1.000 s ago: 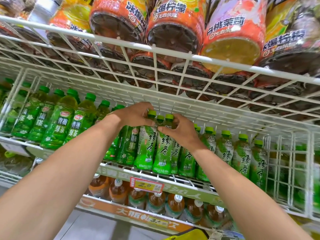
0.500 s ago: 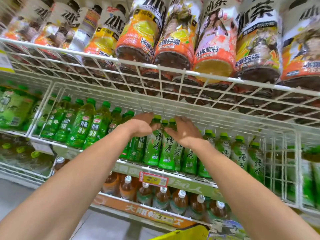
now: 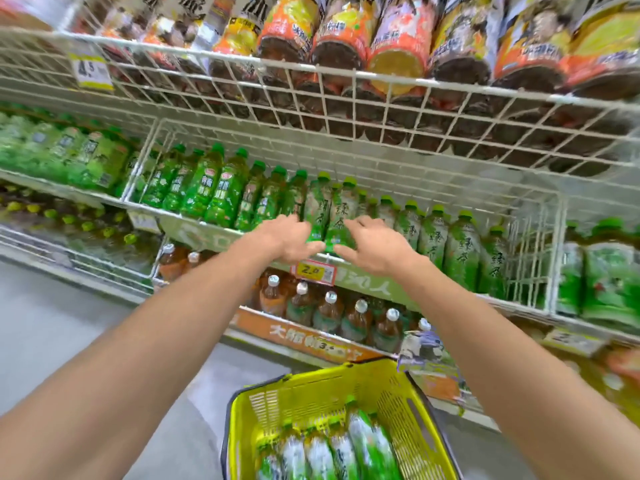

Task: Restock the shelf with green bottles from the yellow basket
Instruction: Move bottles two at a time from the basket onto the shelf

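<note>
Nearest, at the bottom of the view, sits a yellow basket point(image 3: 311, 386) with several green bottles point(image 3: 363, 441) lying on their sides inside it. Two bare forearms reach up and forward over it towards a white wire shelf point(image 3: 194, 226). The left hand point(image 3: 282, 239) and right hand point(image 3: 375, 249) hover close together at the shelf's front edge, fingers pointing towards each other. Each grip is spread and slack, fingers loosely extended and clasping nothing; motion blur hides whether the fingertips touch the bottles behind them. Just behind the hands, two pale-labelled bottles point(image 3: 341, 211) with light green caps stand upright side by side at the front of the shelf. A row of similar bottles point(image 3: 460, 244) continues to their right, and darker green bottles point(image 3: 221, 192) stand to their left. A yellow price tag point(image 3: 314, 271) hangs on the shelf rail just under the hands. On the shelf below stand brown bottles point(image 3: 329, 311) with white caps. Above everything, an upper wire shelf point(image 3: 346, 98) carries large orange-labelled bottles point(image 3: 339, 36), seen from beneath
</note>
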`<action>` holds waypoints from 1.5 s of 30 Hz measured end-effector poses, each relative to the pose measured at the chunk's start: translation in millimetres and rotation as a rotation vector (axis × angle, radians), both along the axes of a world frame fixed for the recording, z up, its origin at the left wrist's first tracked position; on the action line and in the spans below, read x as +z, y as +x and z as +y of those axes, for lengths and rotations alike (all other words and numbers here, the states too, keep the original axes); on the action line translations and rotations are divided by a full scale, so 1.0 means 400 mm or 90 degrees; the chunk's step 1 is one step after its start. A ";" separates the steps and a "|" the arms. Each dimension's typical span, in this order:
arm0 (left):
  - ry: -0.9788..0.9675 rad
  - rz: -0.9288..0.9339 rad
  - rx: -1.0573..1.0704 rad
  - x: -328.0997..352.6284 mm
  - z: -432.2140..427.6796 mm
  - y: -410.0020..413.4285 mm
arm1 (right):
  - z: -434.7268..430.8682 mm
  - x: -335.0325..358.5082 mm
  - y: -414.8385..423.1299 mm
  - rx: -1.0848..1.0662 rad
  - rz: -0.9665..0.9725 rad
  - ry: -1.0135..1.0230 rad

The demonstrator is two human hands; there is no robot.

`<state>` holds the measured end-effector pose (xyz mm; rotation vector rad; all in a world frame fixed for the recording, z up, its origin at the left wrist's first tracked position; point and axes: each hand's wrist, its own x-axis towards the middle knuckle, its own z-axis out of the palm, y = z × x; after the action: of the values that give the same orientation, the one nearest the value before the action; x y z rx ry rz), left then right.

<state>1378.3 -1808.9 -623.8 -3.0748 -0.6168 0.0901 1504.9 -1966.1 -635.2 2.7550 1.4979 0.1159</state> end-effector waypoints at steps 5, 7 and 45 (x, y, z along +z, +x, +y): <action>-0.006 0.005 0.001 -0.045 -0.077 -0.074 | -0.070 -0.052 -0.070 0.042 0.011 0.017; -0.021 0.005 -0.002 -0.072 -0.098 -0.098 | -0.086 -0.076 -0.098 0.064 0.029 0.025; -0.414 0.316 0.297 -1.167 -0.111 -0.225 | 0.013 -1.167 -0.234 0.093 0.415 -0.316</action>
<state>1288.2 -1853.2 -1090.6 -3.1385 -1.4717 1.2284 1411.3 -1960.8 -1102.1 2.3628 1.5387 -1.0873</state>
